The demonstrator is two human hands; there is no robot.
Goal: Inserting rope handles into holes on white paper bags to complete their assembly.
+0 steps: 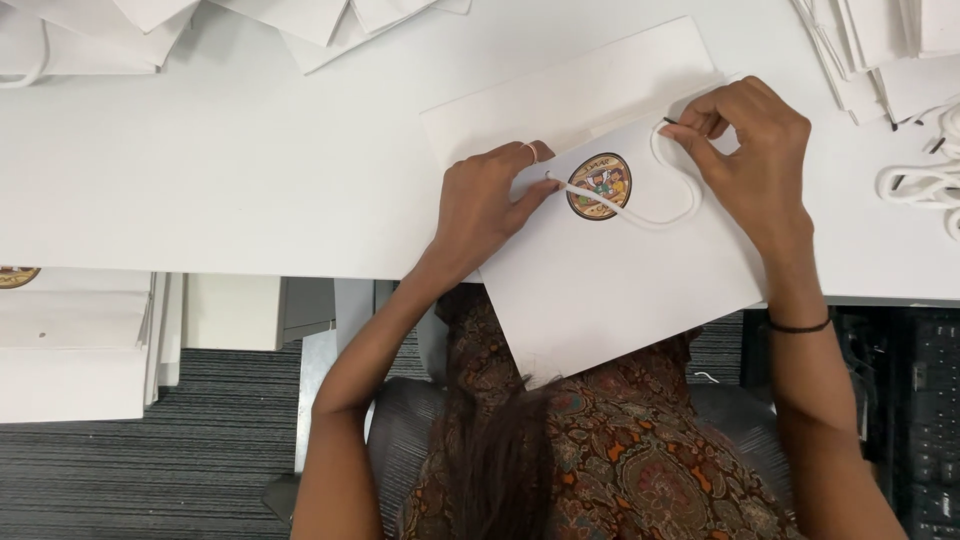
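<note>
Threading a cord handle into a flat white paper bag (610, 270) lying tilted over the white table's (200, 180) near edge. Left hand (490, 205) pressed on the bag, fingertips pinching one end of the white cord (660, 215) beside the round printed sticker (599, 186). Right hand (745, 150) curled, pinching the cord's dark-tipped other end at the bag's top edge. Next, probably: feeding that tip through its hole with a fine, steady grip.

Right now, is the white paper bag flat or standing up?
Flat. The white paper bag lies folded on the table, its round sticker facing up.
</note>
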